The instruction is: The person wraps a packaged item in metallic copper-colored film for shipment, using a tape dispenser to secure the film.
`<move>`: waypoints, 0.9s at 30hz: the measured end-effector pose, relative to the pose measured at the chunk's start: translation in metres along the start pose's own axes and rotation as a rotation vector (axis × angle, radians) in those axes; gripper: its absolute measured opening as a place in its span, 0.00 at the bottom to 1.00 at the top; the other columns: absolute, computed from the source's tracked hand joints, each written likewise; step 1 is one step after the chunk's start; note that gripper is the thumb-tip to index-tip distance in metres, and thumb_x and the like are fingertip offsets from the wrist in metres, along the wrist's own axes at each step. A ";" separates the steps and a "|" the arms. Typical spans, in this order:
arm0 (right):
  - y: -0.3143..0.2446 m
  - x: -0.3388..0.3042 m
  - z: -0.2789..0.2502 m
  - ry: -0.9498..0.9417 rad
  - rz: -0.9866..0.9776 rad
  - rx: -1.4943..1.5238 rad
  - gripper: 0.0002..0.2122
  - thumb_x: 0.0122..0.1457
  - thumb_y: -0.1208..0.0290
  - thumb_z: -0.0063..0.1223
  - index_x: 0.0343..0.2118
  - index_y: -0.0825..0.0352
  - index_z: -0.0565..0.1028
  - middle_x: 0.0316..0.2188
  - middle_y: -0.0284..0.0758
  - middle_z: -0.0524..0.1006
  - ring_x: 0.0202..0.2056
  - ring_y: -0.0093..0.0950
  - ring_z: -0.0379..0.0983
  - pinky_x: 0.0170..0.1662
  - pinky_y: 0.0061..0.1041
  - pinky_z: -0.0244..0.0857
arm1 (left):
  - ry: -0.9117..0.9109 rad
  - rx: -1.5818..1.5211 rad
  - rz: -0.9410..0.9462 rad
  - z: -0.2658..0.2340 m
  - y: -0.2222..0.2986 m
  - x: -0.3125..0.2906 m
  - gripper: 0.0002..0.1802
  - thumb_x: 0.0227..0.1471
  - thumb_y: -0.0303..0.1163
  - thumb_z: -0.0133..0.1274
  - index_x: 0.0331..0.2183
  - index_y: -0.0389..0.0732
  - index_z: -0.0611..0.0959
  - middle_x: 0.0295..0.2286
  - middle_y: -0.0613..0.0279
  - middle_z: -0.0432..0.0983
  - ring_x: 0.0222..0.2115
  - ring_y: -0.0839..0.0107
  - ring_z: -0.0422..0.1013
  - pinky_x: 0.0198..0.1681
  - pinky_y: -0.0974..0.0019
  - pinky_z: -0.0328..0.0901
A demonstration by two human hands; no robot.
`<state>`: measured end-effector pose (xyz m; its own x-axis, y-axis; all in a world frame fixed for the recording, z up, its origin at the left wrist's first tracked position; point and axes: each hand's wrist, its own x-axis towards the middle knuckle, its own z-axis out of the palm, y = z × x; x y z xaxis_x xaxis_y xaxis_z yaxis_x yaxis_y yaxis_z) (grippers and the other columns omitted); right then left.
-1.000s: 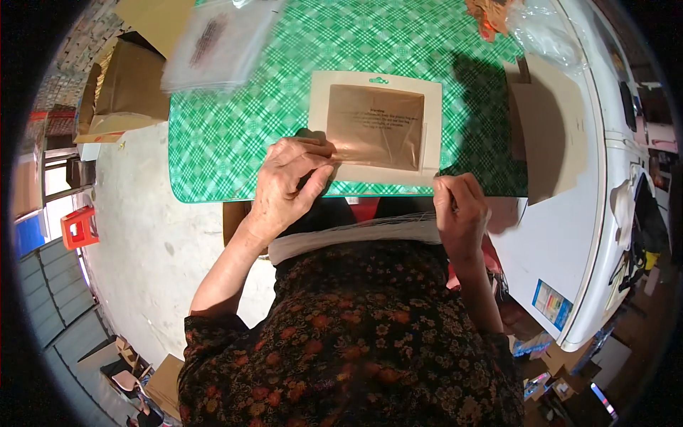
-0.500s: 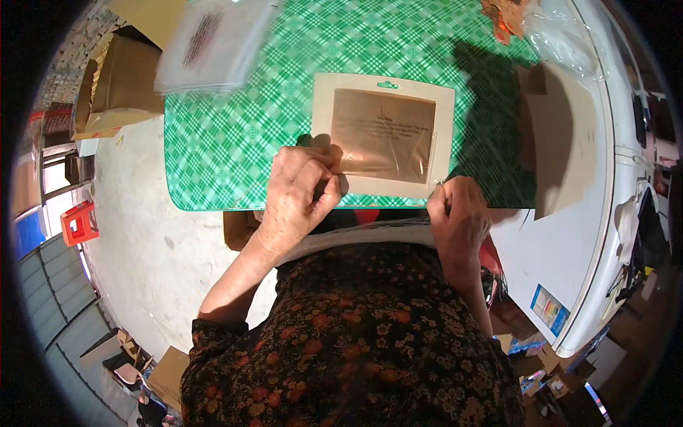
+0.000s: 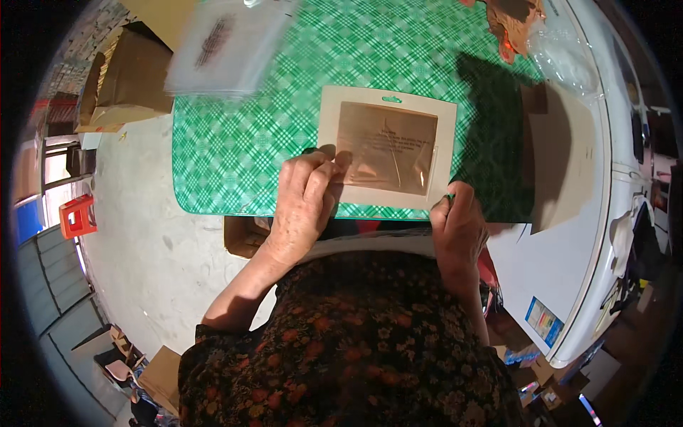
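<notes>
A cream card frame with a clear brown window (image 3: pixel 388 146) lies flat on the green checked tablecloth (image 3: pixel 235 142), near the table's front edge. My left hand (image 3: pixel 302 203) rests on its lower left corner, fingers curled onto the card. My right hand (image 3: pixel 459 224) sits at its lower right corner, fingers bent at the table edge; whether it grips the card is hard to tell.
A stack of clear plastic bags (image 3: pixel 228 46) lies at the table's far left. Brown cardboard sheets (image 3: pixel 562 156) lie at the right on a white surface (image 3: pixel 562 263). Cardboard boxes (image 3: pixel 131 75) stand on the concrete floor, with a red stool (image 3: pixel 77 215) farther left.
The card frame has slid a little farther onto the table and to the right. Both hands followed it to its lower corners.
</notes>
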<state>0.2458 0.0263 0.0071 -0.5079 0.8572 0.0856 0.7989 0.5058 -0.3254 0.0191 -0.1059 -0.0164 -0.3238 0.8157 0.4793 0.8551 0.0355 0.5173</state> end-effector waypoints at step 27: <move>-0.038 0.052 0.008 -0.034 -0.478 0.386 0.08 0.63 0.80 0.58 0.45 0.69 0.77 0.30 0.37 0.75 0.28 0.30 0.71 0.33 0.29 0.67 | 0.249 -1.003 -0.886 -0.042 0.023 -0.108 0.07 0.65 0.30 0.60 0.40 0.37 0.83 0.32 0.66 0.82 0.32 0.77 0.78 0.36 0.72 0.71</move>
<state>0.1866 0.0510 0.0166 -0.7961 0.5373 0.2785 0.3092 0.7567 -0.5760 0.0569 -0.2171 -0.0267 -0.7612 0.6096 -0.2213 -0.3011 -0.0301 0.9531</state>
